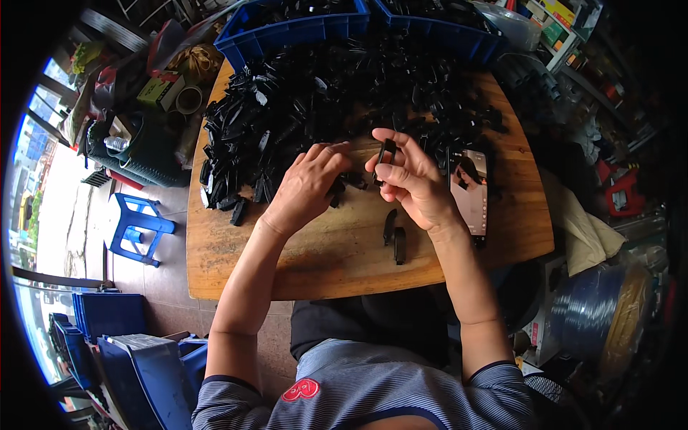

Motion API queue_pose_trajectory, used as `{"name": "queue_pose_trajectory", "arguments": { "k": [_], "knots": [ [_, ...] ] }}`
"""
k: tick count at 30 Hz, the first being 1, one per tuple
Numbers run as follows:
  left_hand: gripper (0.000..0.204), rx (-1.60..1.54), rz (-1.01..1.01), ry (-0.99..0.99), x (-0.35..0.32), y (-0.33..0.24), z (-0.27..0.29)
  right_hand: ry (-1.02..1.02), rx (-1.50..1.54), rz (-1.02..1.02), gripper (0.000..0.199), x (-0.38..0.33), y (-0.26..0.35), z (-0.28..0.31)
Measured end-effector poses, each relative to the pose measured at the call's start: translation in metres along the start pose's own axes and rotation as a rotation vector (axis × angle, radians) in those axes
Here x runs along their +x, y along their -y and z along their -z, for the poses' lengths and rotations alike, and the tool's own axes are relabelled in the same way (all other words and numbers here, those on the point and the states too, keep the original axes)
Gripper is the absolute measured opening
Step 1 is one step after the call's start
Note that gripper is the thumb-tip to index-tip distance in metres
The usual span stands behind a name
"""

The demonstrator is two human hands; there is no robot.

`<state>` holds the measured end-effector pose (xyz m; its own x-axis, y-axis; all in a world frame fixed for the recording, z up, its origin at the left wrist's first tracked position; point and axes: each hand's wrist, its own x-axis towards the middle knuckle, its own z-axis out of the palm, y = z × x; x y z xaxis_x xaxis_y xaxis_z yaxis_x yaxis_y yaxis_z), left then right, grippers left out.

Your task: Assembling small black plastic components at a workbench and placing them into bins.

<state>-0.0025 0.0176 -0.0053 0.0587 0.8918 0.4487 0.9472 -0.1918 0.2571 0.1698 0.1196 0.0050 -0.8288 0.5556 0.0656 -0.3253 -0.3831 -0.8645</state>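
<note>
My right hand point(414, 179) is raised above the wooden table, pinching a small black plastic piece point(388, 152) upright between thumb and fingers. Left of it, my left hand point(307, 185) hovers palm down at the near edge of a heap of black plastic pieces point(287, 100). Its fingers are loosely bent toward the right hand, and I see nothing held in them; the tips are slightly blurred. A few loose pieces lie just under and beside the left fingers. Nearer to me, two more black pieces point(399, 246) rest on the bare wood below my right hand.
A smartphone point(469, 197) with a lit screen lies on the table point(330, 265), right of my right forearm. Blue bins point(294, 30) holding black pieces stand at the far edge. On the floor at left is a blue stool point(140, 228); a clear spool point(595, 308) stands at right.
</note>
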Motion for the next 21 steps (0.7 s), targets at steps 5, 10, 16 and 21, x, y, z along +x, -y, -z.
{"name": "queue_pose_trajectory", "arguments": {
  "k": [5, 10, 16, 21],
  "knots": [
    [0.031, -0.558, 0.170, -0.049, -0.006, -0.007, 0.004, -0.087, 0.079, 0.024, 0.026, -0.001, -0.010, 0.000],
    [0.026, -0.789, 0.253, -0.084, -0.008, -0.014, 0.005, -0.107, 0.013, 0.078, 0.018, 0.000, -0.017, 0.000],
    [0.026, -0.830, 0.303, -0.088, -0.010, -0.015, 0.010, 0.033, -0.027, -0.029, 0.013, 0.000, -0.015, -0.003],
    [0.026, -0.705, 0.282, -0.087, -0.012, -0.016, 0.015, 0.042, 0.042, -0.187, 0.012, 0.000, -0.019, 0.004]
  ]
}}
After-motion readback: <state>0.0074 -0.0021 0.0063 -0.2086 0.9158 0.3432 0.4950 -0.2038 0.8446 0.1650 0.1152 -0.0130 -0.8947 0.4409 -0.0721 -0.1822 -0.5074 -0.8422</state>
